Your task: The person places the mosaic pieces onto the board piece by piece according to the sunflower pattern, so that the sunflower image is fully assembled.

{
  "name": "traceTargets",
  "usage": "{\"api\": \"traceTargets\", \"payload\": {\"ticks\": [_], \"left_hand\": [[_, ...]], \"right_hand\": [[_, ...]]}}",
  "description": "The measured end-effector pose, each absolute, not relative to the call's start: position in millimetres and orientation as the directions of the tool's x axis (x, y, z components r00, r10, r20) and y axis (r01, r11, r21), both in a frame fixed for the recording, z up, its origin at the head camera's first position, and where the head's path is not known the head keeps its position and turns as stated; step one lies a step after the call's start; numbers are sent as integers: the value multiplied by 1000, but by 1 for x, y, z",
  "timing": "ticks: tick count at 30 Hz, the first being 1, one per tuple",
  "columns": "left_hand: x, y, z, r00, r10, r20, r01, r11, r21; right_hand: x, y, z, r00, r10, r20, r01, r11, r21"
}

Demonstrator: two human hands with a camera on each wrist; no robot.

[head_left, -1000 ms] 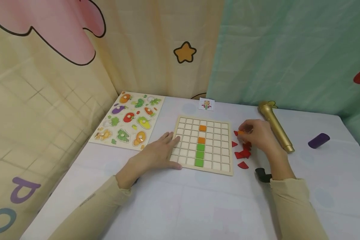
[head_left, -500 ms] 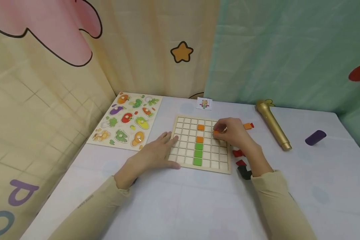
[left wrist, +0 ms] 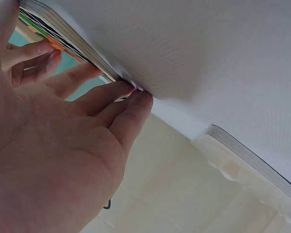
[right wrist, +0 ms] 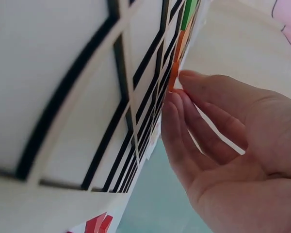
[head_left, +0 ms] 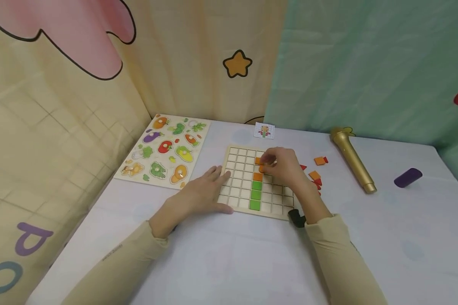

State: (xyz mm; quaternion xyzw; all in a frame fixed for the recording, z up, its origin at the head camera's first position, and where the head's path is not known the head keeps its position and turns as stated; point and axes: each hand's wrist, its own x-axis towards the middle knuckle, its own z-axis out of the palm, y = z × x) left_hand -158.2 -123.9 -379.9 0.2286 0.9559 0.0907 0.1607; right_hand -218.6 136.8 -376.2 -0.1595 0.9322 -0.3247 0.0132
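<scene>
A wooden grid board [head_left: 266, 214] with white squares lies flat on the table. My left hand [head_left: 202, 192] rests at its left edge, fingers spread and straight; the left wrist view has the fingertips against the board's side. My right hand [head_left: 285, 167] pinches an orange square tile [right wrist: 173, 76] between thumb and fingers, over the middle column. In that column, an orange tile [head_left: 258, 176] sits just below the pinched one, and another orange tile [head_left: 258, 161] just above. Several green tiles [head_left: 256, 195] continue the column toward the near edge.
Loose orange tiles [head_left: 314, 175] and red pieces [head_left: 318, 181] lie right of the board. A vegetable puzzle board [head_left: 164, 169] is on the left, a small pattern card [head_left: 264, 130] behind. Farther right are a gold microphone [head_left: 353, 161] and a purple cylinder [head_left: 408, 178].
My right hand has moved left from the loose pieces to the board's middle column, carrying the orange tile. My left hand has stayed at the board's edge.
</scene>
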Motion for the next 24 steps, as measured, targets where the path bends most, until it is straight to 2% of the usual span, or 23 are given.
{"api": "traceTargets", "payload": {"ticks": [8, 24], "left_hand": [[-159, -124, -377, -837, 480, -262, 428, 873, 232], [-160, -124, -379, -840, 477, -260, 421, 874, 244]], "right_hand": [[-217, 133, -377, -944, -325, 51, -283, 724, -630], [-219, 133, -378, -953, -301, 32, -260, 758, -598]]}}
